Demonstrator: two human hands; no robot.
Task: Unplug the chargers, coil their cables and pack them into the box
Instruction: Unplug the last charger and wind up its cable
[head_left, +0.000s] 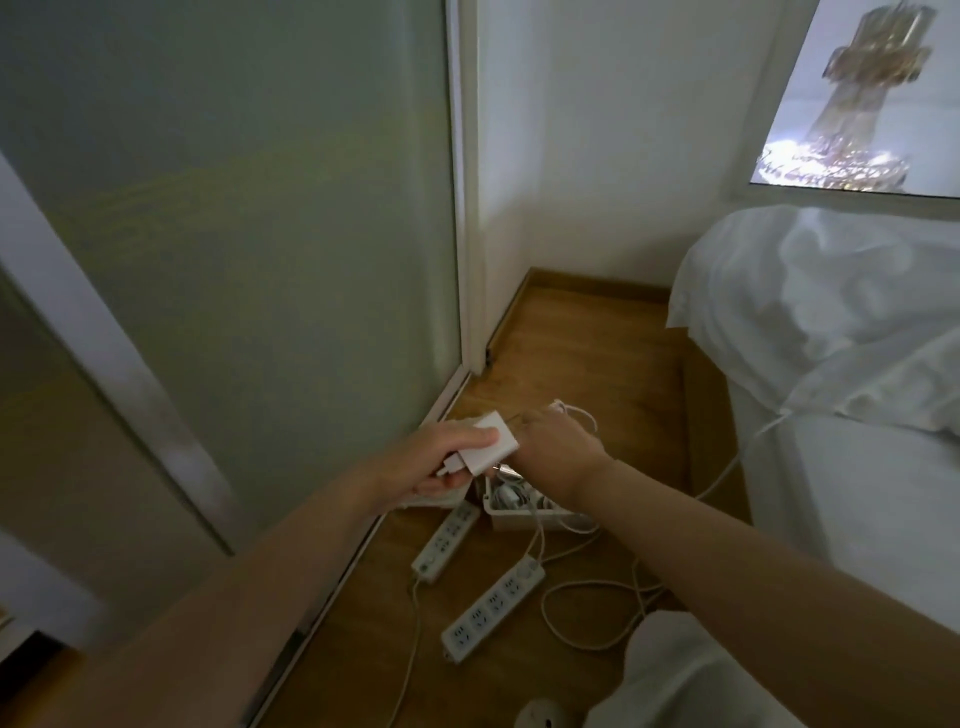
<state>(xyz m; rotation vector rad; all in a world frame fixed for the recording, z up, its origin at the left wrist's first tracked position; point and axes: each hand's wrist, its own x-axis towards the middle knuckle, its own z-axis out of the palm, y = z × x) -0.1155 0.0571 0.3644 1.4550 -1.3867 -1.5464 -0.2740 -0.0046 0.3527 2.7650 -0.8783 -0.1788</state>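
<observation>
With the left hand (447, 457) gripping the white charger (493, 441) above the box (514, 519) and the right hand (558, 449) curled round its cable (582, 415), slack trailing toward the bed (857, 519) could snag, loosening the coil.

A frosted glass door (234, 208) fills the left, above a wooden floor (587, 353). A white power strip (447, 540) lies by the door track, with a second power strip (493, 608) near it. On the right stands a bed (857, 519) with rumpled white bedding (810, 291), below a framed picture (862, 93). A rounded white object (537, 714), perhaps a mouse, sits at the bottom edge.
</observation>
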